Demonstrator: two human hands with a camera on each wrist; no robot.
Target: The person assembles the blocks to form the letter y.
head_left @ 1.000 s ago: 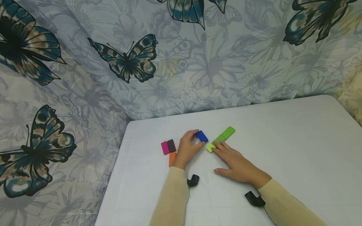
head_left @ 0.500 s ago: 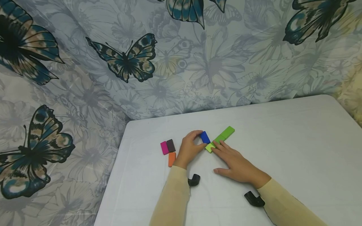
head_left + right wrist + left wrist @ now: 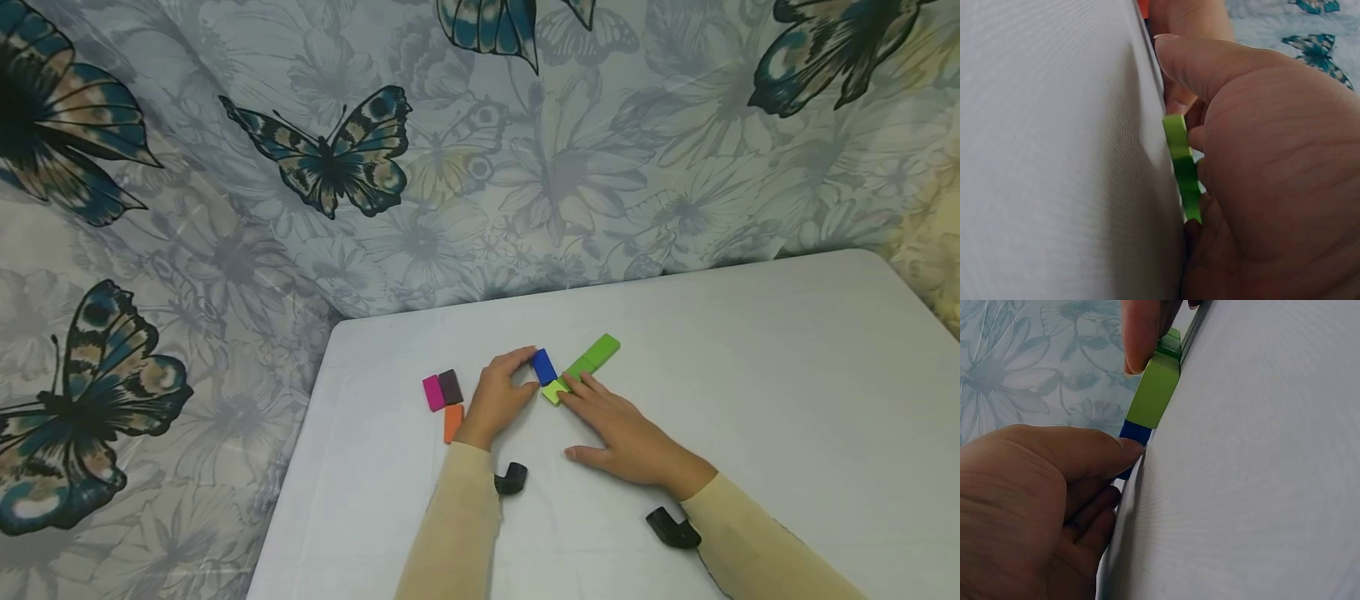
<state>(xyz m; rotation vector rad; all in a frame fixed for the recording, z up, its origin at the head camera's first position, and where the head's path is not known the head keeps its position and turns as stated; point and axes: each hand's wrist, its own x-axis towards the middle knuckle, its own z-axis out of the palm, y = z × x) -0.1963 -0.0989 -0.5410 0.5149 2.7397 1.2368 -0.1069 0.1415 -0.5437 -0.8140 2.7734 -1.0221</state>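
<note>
A blue block [image 3: 544,366] lies at an angle on the white table, its lower end against a light-green block [image 3: 553,392]. My left hand [image 3: 495,400] pinches the blue block; in the left wrist view the thumb [image 3: 1110,453] lies along its side. Two more green blocks [image 3: 602,349] run in a line from the light-green one toward the upper right. My right hand [image 3: 626,433] has its fingers extended, with fingertips resting on the light-green and middle green blocks. In the right wrist view the green row [image 3: 1182,156] is partly hidden behind the fingers.
Left of my left hand, a magenta block [image 3: 433,392], a dark brown block [image 3: 451,387] and an orange block [image 3: 453,422] stand together. A butterfly-patterned cloth [image 3: 450,208] hangs behind the white table [image 3: 750,375]. Each wrist carries a black camera mount [image 3: 512,479].
My left hand has moved the blue block slightly right and turned it, bringing it against the light-green block. My right hand has stayed in place on the green row.
</note>
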